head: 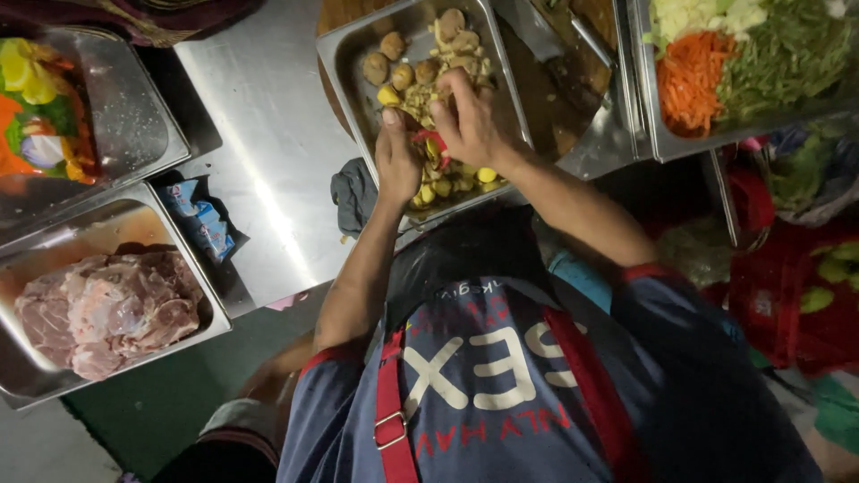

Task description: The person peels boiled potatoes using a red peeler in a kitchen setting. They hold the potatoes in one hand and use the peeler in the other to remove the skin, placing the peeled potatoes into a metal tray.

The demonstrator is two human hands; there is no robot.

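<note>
Both hands over a steel tray [344, 54] of potatoes [420, 76] on the steel counter [268, 134]. Some potatoes whole and brown-skinned toward the far end, the rest peeled or cut, pale yellow, piled toward the near edge.

Left hand [396, 161] at the near part of the tray, fingers curled in, thumb stretched toward the far end. A small red thing [428, 137] shows between the two hands; cannot tell which hand grips it, or what it is.

Right hand [470, 121] just beside the left, touching or nearly so, fingers bent down into the potato pieces. Seems closed around something small, but its palm is hidden, so the hold cannot be confirmed.

Around it: a dark grey cloth [353, 192] at the counter edge, just left of the left wrist. Beyond the tray, a wooden board [546, 89] with a knife [586, 40] lying on it. Farther right, a second tray [649, 107] with shredded carrot [693, 76], green strips [787, 54] and pale chopped vegetable [702, 16].

Far left, well apart from the hands: a tray holding raw meat [107, 309], pink, in large pieces. Behind it another tray with bright packets [40, 112]. A blue wrapper [201, 219] sits in the gap between trays and counter.

Person wears a dark blue shirt with red straps [389, 411].
</note>
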